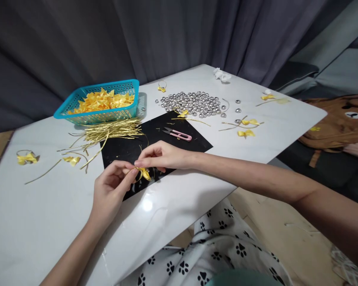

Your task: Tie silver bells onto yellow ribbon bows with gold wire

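My left hand [111, 186] and my right hand [158, 155] meet over the near corner of a black mat [128, 149]. Both pinch a small yellow ribbon bow [144, 173] with a thin gold wire tie around it. The fingers of both hands are closed on it. Pink thread snips [179, 135] lie on the mat just beyond my right hand. A bundle of gold wire ties [111, 131] lies at the mat's far left corner.
A teal basket [128, 85] of yellow bows stands at the back left of the white table [32, 222]. A heap of silver bells [193, 104] lies behind the mat. Finished bows [249, 128] and a bow ring [26, 157] are scattered about. A brown bag [340, 123] lies right.
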A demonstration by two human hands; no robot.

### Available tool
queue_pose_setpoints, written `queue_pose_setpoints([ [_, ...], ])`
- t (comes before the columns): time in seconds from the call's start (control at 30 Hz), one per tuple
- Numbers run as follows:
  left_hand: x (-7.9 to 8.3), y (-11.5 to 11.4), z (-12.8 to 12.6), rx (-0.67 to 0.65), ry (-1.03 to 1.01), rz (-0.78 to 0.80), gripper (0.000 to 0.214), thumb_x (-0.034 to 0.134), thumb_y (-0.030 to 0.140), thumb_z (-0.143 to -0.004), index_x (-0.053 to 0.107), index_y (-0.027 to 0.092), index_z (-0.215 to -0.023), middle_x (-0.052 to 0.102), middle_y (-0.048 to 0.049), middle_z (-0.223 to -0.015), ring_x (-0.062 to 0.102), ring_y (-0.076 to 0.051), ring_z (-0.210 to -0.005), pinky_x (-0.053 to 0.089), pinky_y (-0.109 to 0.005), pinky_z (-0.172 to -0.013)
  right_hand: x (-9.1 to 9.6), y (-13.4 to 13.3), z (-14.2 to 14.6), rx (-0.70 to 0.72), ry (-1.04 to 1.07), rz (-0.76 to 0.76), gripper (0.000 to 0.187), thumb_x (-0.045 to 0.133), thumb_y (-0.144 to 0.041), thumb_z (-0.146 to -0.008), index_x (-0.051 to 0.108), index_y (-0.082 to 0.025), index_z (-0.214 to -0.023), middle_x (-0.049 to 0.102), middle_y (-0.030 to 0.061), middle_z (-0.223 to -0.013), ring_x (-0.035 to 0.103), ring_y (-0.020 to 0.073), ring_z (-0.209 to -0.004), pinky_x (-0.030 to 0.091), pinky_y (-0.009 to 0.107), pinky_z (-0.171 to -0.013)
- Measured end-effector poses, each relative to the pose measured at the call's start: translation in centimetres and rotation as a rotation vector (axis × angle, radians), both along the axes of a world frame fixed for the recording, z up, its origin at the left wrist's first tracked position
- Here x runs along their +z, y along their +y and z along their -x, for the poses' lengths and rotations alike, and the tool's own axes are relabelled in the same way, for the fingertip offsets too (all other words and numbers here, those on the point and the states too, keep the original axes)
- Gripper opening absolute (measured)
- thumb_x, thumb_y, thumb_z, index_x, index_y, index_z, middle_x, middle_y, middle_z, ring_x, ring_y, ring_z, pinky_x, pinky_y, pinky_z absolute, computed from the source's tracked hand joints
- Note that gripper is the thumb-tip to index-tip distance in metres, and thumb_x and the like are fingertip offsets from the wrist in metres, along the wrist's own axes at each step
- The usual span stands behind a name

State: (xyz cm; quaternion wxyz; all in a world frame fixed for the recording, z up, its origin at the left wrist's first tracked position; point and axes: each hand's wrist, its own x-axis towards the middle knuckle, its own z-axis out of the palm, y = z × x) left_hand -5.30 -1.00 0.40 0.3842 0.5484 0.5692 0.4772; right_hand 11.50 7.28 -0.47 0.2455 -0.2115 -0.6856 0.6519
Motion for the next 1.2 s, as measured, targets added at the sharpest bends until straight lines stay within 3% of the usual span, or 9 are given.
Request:
queue_pose_setpoints([
  [0.2, -0.1, 0.0, 0.1, 0.015, 0.001, 0.014, 0.013, 0.073, 0.028, -0.071, 0.063, 0.02, -0.076, 0.055, 0.0039, -0.057, 0.047, -0.01, -0.049, 0.037, -0.022, -0.048, 0.2, -0.1, 0.2, -0.103, -0.03, 0.027, 0.016, 0.06, -0.024, -0.085, 0.061, -0.01, -0.077, 0.046, -0.0078, -0.053, 0.038, 0.0017, -0.039, 0.032, 0.015, -0.037],
  [0.3, -0.2, 0.1, 0.2, -0.008, -0.016, 0.043, 0.012, 0.072, 0.029, -0.072, 0.065, 0.02, -0.076, 0.057, 0.0031, -0.057, 0.049, -0.011, -0.05, 0.038, -0.022, -0.048, 0.5, 0.0, 0.2, -0.19, -0.055, 0.016, 0.014, 0.055, -0.017, -0.088, 0.059, -0.011, -0.075, 0.044, -0.0082, -0.051, 0.038, 0.0017, -0.037, 0.032, 0.014, -0.036],
  [0.57, 0.2, 1.0, 0.3, -0.017, -0.256, 0.333, 0.022, 0.072, 0.036, -0.07, 0.063, 0.017, -0.071, 0.061, -0.0006, -0.063, 0.055, -0.012, -0.058, 0.039, -0.017, -0.046, 1.0, 0.4, -0.1, -0.291, -0.03, -0.007, 0.014, 0.055, -0.016, -0.088, 0.06, -0.01, -0.076, 0.053, -0.0058, -0.058, 0.038, 0.0006, -0.037, 0.029, 0.015, -0.036],
  [0.77, 0.2, 0.9, 0.4, -0.053, -0.306, 0.369, 0.021, 0.071, 0.037, -0.071, 0.063, 0.018, -0.075, 0.065, -0.0021, -0.073, 0.059, -0.014, -0.069, 0.044, -0.018, -0.05, 0.8, 0.5, -0.2, -0.269, -0.099, 0.017, 0.016, 0.056, -0.021, -0.088, 0.062, -0.01, -0.079, 0.055, -0.0047, -0.06, 0.039, 0.0007, -0.036, 0.027, 0.016, -0.036],
  [0.97, 0.2, 1.0, 0.4, 0.015, -0.304, 0.31, 0.018, 0.074, 0.033, -0.067, 0.066, 0.018, -0.072, 0.063, -0.0012, -0.079, 0.057, -0.014, -0.08, 0.049, -0.017, -0.059, 0.3, 0.5, -0.4, -0.176, -0.128, 0.11, 0.019, 0.056, -0.024, -0.088, 0.062, -0.01, -0.077, 0.052, -0.0058, -0.055, 0.04, 0.0006, -0.035, 0.025, 0.015, -0.035],
  [1.2, 0.1, 1.1, 0.7, -0.004, -0.27, 0.32, 0.022, 0.076, 0.037, -0.067, 0.07, 0.018, -0.077, 0.063, -0.0007, -0.079, 0.058, -0.012, -0.071, 0.049, -0.016, -0.056, 0.4, 0.6, -0.5, -0.134, -0.155, 0.139, 0.022, 0.056, -0.026, -0.088, 0.062, -0.01, -0.074, 0.053, -0.0055, -0.055, 0.039, 0.0001, -0.034, 0.025, 0.014, -0.034],
])
